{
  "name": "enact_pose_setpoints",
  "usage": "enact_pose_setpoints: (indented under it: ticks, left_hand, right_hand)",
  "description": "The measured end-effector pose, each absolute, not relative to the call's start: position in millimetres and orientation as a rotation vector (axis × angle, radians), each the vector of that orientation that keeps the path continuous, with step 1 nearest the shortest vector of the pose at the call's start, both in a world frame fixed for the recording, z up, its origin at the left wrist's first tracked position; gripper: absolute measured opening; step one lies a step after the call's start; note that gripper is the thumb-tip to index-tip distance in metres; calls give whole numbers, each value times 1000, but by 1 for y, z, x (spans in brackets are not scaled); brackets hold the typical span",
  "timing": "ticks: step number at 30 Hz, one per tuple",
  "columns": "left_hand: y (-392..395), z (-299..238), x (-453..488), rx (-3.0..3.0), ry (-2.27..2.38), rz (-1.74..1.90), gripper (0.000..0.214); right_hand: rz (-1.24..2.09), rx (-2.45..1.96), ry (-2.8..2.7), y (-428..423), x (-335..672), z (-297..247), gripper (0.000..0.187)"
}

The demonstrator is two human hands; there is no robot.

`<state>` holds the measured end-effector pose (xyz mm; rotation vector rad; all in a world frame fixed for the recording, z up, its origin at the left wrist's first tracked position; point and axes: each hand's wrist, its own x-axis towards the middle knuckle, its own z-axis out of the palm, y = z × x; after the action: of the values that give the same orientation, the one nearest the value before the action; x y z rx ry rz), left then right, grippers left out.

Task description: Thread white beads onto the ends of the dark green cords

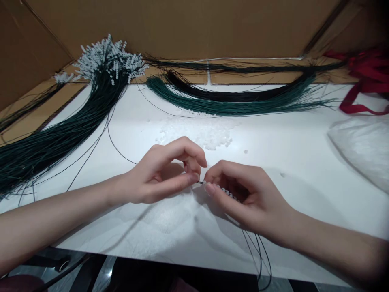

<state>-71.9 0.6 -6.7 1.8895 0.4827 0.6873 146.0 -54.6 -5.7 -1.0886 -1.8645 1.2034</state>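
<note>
Over the white tabletop my two hands meet at a beaded wire (226, 192). My right hand (249, 194) pinches it near its tip between thumb and forefinger; white beads run back under the palm. Dark wire ends hang below that hand past the table's front edge. My left hand (170, 172) is closed, its thumb and finger together at the bare wire tip just left of the beads. Loose white beads (206, 136) lie scattered behind my hands.
A thick bundle of green wires (75, 117) with white-beaded ends lies at left. Further back are bare green wires (231, 101) and black wires (237, 94). A red ribbon (354, 101) and a clear plastic bag (364, 144) are at right. Cardboard walls (182, 28) stand behind.
</note>
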Motion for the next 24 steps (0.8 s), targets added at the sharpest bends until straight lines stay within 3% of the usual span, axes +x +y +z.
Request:
enact_pose_setpoints:
  ticks: [6,24]
  left_hand:
    - [3,-5,-67,1840,520,672,14]
    - [4,-12,-61,2309,496,698,23]
  right_hand:
    - [1352,-1032,-1789,-55,148,-4,7]
    - [1297,-999,-1759,-55,146,-5,10]
